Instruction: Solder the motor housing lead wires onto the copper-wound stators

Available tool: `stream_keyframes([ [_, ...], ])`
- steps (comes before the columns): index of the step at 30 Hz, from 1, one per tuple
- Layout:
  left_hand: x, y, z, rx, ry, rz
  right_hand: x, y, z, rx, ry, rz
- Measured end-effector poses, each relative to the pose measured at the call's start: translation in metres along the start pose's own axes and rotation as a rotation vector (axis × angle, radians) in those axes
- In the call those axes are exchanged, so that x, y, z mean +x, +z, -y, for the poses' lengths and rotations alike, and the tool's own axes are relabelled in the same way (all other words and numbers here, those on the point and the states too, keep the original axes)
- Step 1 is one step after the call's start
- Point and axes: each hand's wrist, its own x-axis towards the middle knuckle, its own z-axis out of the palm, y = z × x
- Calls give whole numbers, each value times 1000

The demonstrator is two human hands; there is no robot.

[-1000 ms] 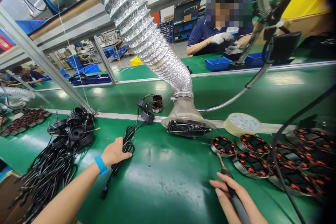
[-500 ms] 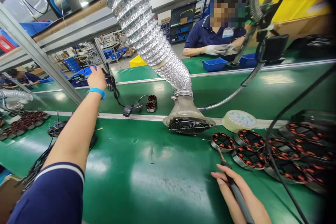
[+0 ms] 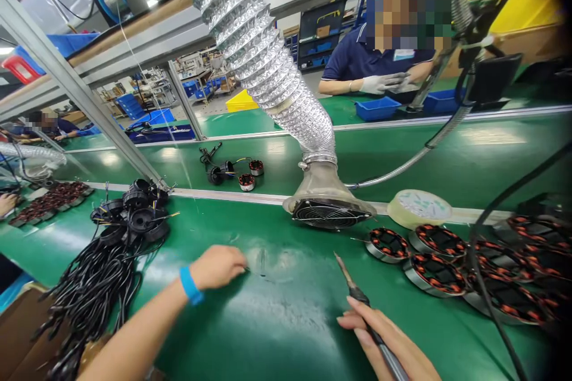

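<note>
My right hand (image 3: pixel 384 336) grips a soldering iron (image 3: pixel 360 294) by its dark handle, the tip pointing up and away over the green bench. My left hand (image 3: pixel 218 268), with a blue band at the wrist, is low over the middle of the bench. Its fingers are curled together, and whatever they may hold is hidden. Right of the iron's tip sits a stator (image 3: pixel 388 244) with copper-red windings, beside several more like it. At the left lies a heap of black motor housings (image 3: pixel 143 220) with bundled black cables (image 3: pixel 98 286).
A fume hood (image 3: pixel 328 211) on a silver hose stands at the bench's back edge. Beside it is a round yellowish tub (image 3: pixel 420 208). Two small stators and a cabled black part (image 3: pixel 217 174) lie on the belt behind. A co-worker (image 3: pixel 357 62) in gloves sits opposite. A black cable hangs at right.
My left hand has come back from the far belt to the middle of the bench. The cabled black part now lies on the belt. The iron's tip has moved left, away from the stator.
</note>
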Motion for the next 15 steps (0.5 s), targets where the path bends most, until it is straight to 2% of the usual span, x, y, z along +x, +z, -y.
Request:
stream_keyframes([
  [1,-2,19,-15,71,91,10,-1,2,0,-4,10,18],
  [3,-2,47,-44,195,244,-59,-4,7,-1,-3,-2,59],
  [5,2,65,-70,273,397,-173,-7,13,-1,-5,-52,94],
  [7,9,73,-92,283,512,-269,-10,18,-1,-12,-102,121],
  [9,17,76,-108,233,541,-311,-12,22,-1,-8,-118,128],
  [11,24,76,-118,170,501,-299,-15,24,-2,14,-108,124],
  [15,27,71,-120,104,408,-259,-24,26,-11,53,-46,116],
])
